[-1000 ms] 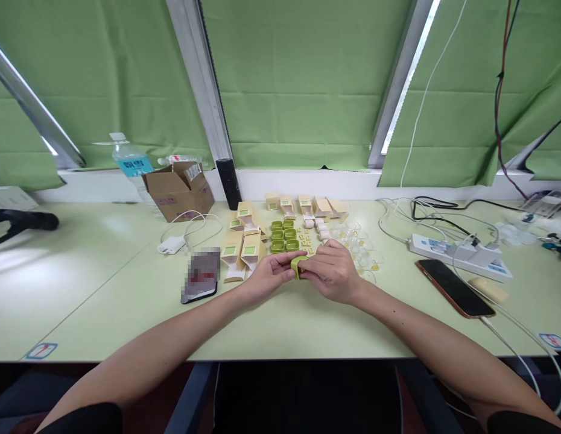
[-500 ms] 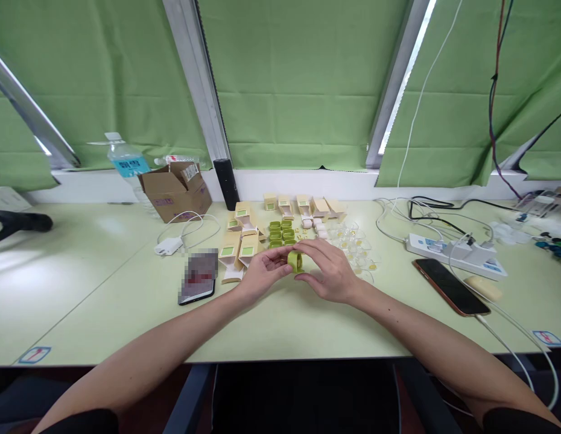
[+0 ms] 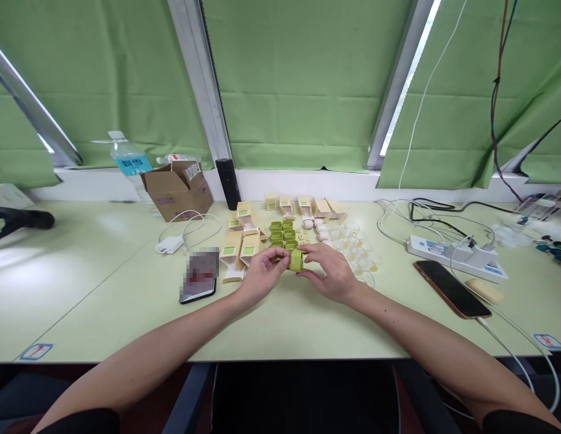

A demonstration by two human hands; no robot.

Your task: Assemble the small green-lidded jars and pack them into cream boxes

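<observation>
Between both hands, above the table, is a small green plastic cup [image 3: 296,260], tipped on its side. My left hand [image 3: 266,270] pinches it from the left with thumb and fingers. From the right, my right hand [image 3: 329,269] grips its rim between thumb and fingertips. Just beyond stand several similar green cups [image 3: 277,235] in rows. Tiny yellow pieces [image 3: 303,235] lie beside them, then pale pink pieces [image 3: 323,231]. To the right are several clear plastic covers [image 3: 356,248] with yellow spots. Small cream cartons [image 3: 230,250] lie to the left of the cups.
A phone [image 3: 199,274] lies left of my hands; another phone [image 3: 451,288] is at right beside a power strip [image 3: 455,256] with cables. An open cardboard box [image 3: 178,194], a water bottle [image 3: 132,163] and a black cylinder [image 3: 228,184] stand at the back. More cartons [image 3: 304,207] line the rear.
The green cup has turned, so its opening faces more to the right. My left fingers have closed onto it, and my right fingers have drawn in closer around its rim.
</observation>
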